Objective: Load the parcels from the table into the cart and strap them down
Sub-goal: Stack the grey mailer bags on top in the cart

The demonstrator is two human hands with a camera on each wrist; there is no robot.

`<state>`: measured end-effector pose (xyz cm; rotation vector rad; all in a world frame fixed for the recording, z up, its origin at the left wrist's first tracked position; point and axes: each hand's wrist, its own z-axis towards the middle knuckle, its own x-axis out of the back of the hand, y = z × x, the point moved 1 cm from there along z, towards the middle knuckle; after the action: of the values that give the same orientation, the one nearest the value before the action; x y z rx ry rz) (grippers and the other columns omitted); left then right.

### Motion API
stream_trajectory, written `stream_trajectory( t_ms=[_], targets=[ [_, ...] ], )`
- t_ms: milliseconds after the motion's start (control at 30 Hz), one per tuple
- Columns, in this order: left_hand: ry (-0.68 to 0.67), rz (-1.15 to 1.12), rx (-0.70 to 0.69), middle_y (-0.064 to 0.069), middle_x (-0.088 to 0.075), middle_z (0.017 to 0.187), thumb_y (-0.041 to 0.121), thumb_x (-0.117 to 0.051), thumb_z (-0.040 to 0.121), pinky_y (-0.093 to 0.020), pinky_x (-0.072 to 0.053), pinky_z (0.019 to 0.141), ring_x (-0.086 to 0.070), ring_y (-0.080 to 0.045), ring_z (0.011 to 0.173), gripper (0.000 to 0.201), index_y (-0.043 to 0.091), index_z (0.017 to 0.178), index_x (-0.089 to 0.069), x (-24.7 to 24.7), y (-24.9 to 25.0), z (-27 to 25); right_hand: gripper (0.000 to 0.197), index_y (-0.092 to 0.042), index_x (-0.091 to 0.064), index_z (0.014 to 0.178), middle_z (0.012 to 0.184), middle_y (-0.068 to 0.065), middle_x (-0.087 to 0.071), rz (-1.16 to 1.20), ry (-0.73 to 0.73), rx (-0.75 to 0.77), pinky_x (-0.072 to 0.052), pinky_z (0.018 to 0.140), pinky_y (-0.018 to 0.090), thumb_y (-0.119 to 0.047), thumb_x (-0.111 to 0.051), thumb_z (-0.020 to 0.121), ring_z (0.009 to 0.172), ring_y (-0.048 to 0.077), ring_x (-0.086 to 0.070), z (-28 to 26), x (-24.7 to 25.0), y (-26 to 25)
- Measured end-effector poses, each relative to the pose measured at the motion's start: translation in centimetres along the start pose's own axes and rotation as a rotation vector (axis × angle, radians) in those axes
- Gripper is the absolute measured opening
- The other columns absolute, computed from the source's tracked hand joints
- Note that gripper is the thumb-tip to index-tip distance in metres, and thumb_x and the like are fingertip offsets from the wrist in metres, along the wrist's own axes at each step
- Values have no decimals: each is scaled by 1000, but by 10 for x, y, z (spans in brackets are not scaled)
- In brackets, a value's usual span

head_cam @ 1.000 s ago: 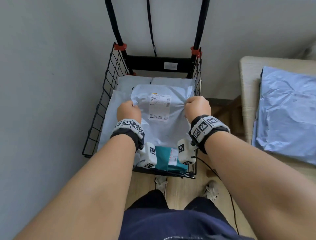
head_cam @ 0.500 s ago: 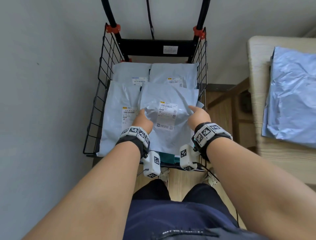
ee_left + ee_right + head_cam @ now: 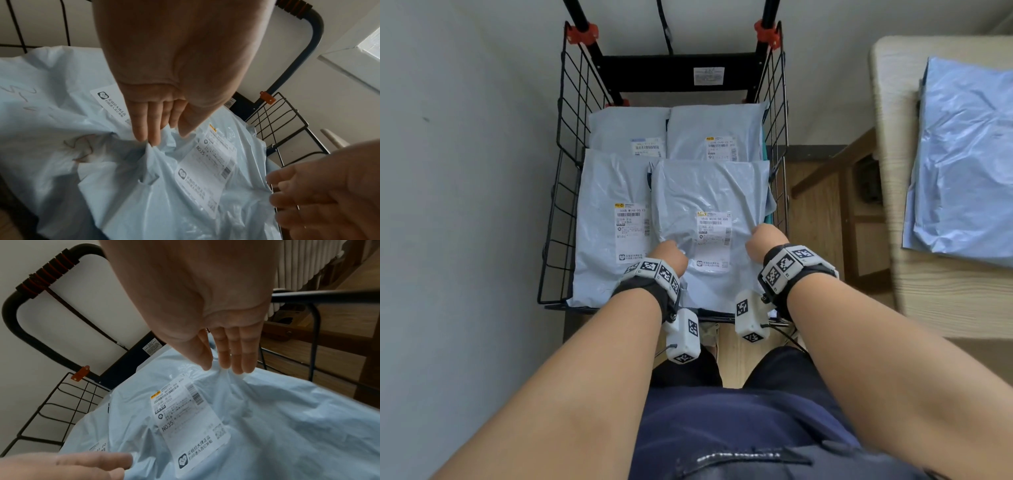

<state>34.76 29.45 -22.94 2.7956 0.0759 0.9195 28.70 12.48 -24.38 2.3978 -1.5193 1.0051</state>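
Observation:
A pale blue mailer parcel point(image 3: 709, 192) with a white label marked N035 lies on top of the load at the near right of the black wire cart point(image 3: 565, 192). My left hand point(image 3: 669, 255) pinches a fold of its plastic point(image 3: 152, 146) at the label's left. My right hand point(image 3: 765, 240) pinches the plastic point(image 3: 228, 369) at the parcel's right edge. Three more pale parcels lie under and around it: one at the near left point(image 3: 613, 219), two at the back point(image 3: 630, 130) point(image 3: 717, 130).
A wooden table point(image 3: 945, 301) stands to the right with another blue parcel point(image 3: 965, 161) on it. A grey wall runs close along the cart's left side. The cart's black handle frame point(image 3: 674, 72) with orange clips rises at the far end, a black strap point(image 3: 664, 27) hanging from it.
Both hands have lowered the labelled parcel down onto the load at the near right of the cart, still gripping it. The view has tilted downward and nearer.

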Motion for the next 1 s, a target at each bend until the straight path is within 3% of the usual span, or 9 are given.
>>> stream_trajectory(
  t_ms=[133, 267, 367, 467, 533, 633, 833, 933, 1000],
  targets=[
    [27, 23, 14, -14, -58, 127, 10, -43, 94, -30, -42, 82, -57, -29, 114, 32, 5, 121, -59, 12, 2, -3, 30, 1, -57, 119, 110, 16, -62, 19, 5, 11, -44, 71, 31, -6, -44, 93, 88, 30, -57, 1, 3, -1],
    [105, 6, 2, -15, -61, 124, 8, -41, 95, -33, -45, 89, -58, -32, 113, 33, 4, 123, -60, 25, 9, -8, 28, 1, -61, 113, 93, 12, -57, -12, 21, 44, -40, 67, 30, -8, -47, 91, 79, 27, -53, -4, 11, -6],
    [201, -45, -26, -14, -60, 124, 9, -43, 95, -34, -46, 89, -57, -31, 113, 31, 6, 120, -60, 34, 19, -14, 28, -2, -66, 107, 101, 13, -65, 56, 92, 98, -44, 70, 29, -6, -45, 89, 85, 29, -58, -9, 27, -8],
    [302, -96, -81, -11, -60, 115, 5, -41, 94, -34, -46, 88, -57, -30, 112, 24, 12, 104, -61, 43, 34, -21, 29, -7, -68, 109, 108, 10, -68, 229, 222, 126, -51, 82, 32, -8, -47, 89, 98, 28, -63, -16, 43, -4],
    [340, -137, -115, -9, -60, 121, 5, -40, 93, -34, -46, 89, -58, -28, 108, 31, 12, 115, -60, 48, 47, -26, 29, -12, -68, 110, 110, 7, -67, 324, 310, 138, -53, 87, 35, -9, -48, 89, 100, 25, -62, -22, 54, 2],
    [375, -195, -196, -7, -61, 122, 6, -40, 92, -34, -47, 90, -58, -27, 107, 35, 15, 119, -60, 47, 73, -33, 30, -16, -68, 110, 112, 3, -65, 398, 421, 136, -50, 85, 32, -8, -48, 89, 104, 22, -60, -33, 75, 20],
    [402, -138, -349, -9, -61, 102, 3, -39, 89, -38, -50, 85, -57, -29, 90, 32, 21, 99, -63, 32, 144, -52, 36, -18, -65, 115, 118, 5, -63, 490, 558, 63, -47, 90, 32, -5, -44, 88, 109, 25, -58, -47, 124, 79],
    [400, -152, -390, -7, -63, 115, 7, -40, 90, -32, -48, 84, -59, -29, 103, 33, 20, 110, -64, 20, 188, -57, 36, -17, -66, 112, 117, 7, -64, 520, 598, 30, -45, 90, 30, -5, -45, 86, 108, 26, -58, -46, 151, 116],
    [397, -200, -395, -5, -63, 117, 8, -40, 90, -29, -47, 81, -60, -26, 103, 35, 22, 111, -64, 8, 218, -60, 32, -16, -67, 112, 118, 8, -65, 505, 623, 19, -43, 90, 28, -8, -48, 87, 111, 27, -58, -45, 172, 142]
  ],
)
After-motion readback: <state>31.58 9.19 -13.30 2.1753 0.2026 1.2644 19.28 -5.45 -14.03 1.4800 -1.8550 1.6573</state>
